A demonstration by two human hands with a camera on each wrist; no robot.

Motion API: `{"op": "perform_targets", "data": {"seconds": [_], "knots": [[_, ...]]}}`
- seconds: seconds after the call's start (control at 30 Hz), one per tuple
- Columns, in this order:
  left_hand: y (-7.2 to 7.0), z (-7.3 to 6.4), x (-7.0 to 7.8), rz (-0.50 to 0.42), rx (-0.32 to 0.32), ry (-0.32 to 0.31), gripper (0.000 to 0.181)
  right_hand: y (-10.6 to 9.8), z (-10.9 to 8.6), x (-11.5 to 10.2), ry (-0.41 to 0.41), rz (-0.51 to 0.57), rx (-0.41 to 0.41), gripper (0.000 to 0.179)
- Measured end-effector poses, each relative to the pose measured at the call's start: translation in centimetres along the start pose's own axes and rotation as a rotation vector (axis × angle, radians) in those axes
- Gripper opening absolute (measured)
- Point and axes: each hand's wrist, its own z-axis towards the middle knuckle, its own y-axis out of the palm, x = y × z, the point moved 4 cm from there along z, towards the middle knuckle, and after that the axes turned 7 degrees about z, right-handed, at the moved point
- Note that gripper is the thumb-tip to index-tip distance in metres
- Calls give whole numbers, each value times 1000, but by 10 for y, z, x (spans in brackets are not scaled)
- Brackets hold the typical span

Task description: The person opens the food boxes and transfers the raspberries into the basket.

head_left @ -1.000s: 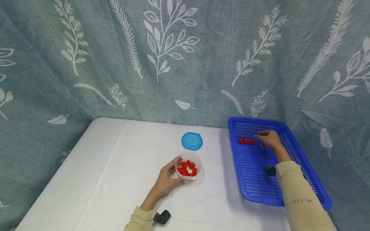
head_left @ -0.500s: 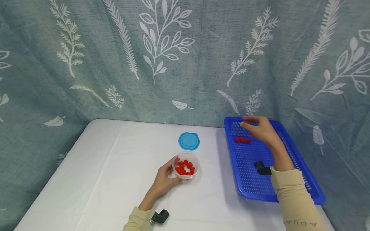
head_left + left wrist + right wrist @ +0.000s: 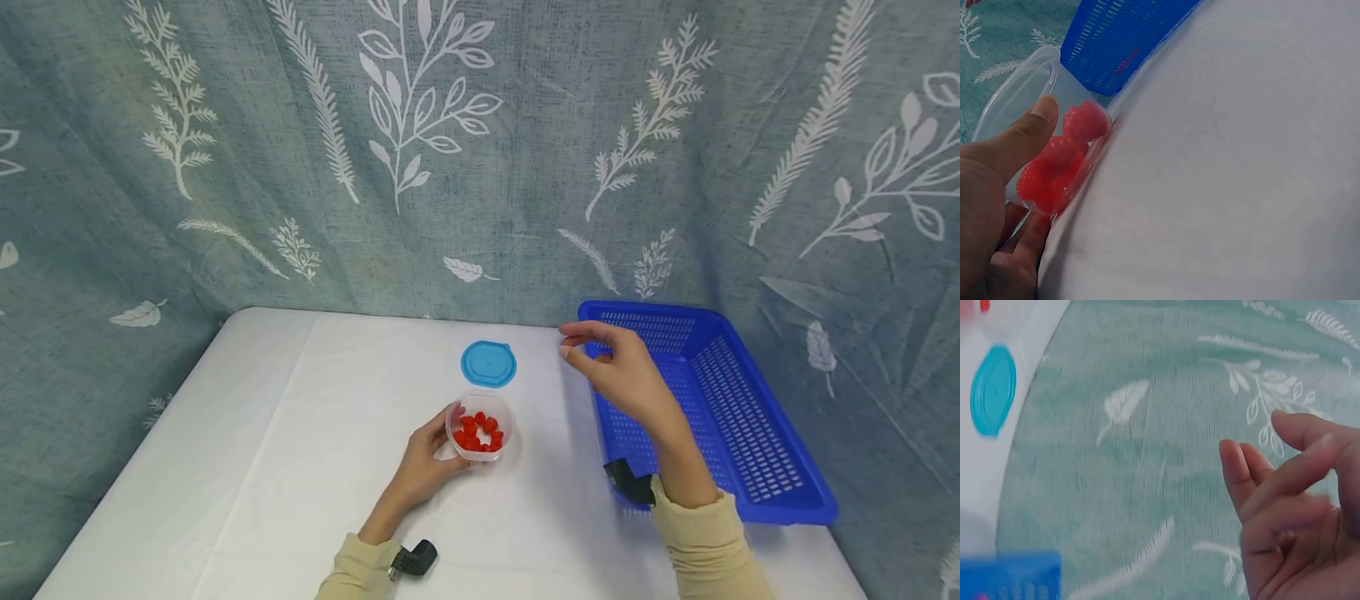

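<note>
My left hand [image 3: 423, 471] holds a small clear plastic container [image 3: 511, 423] on the white-covered table, thumb on one side and fingers on the other. Several red raspberries [image 3: 491, 425] lie inside; the left wrist view shows their bumpy skins through the wall. Over the left edge of the blue basket [image 3: 783, 442] hovers my right hand [image 3: 626, 375], thumb and index finger apart. In the right wrist view nothing shows between its loosely bent fingers [image 3: 1232, 462]. More red pieces [image 3: 1127, 61] lie in the basket, seen in the left wrist view but hidden behind the right hand in the head view.
A round blue lid [image 3: 488, 364] lies flat on the table [image 3: 322, 433], just behind the container. Green cloth with white leaf prints [image 3: 525, 167] hangs along the back and sides. A small black wrist camera [image 3: 415, 558] is on each wrist.
My right hand has risen from beside the red pieces in the basket and moved left to the basket's edge. The left hand and container have stayed in place.
</note>
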Motion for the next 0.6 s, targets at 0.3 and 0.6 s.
{"op": "perform_targets", "data": {"seconds": [0.3,0.6], "knots": [[1,0,7,-20,28,-28,84,65,-4,21,-4,27,-26,30],[-1,0,3,-29,3,2,83,124,1,72,75,48,-92,23]]}}
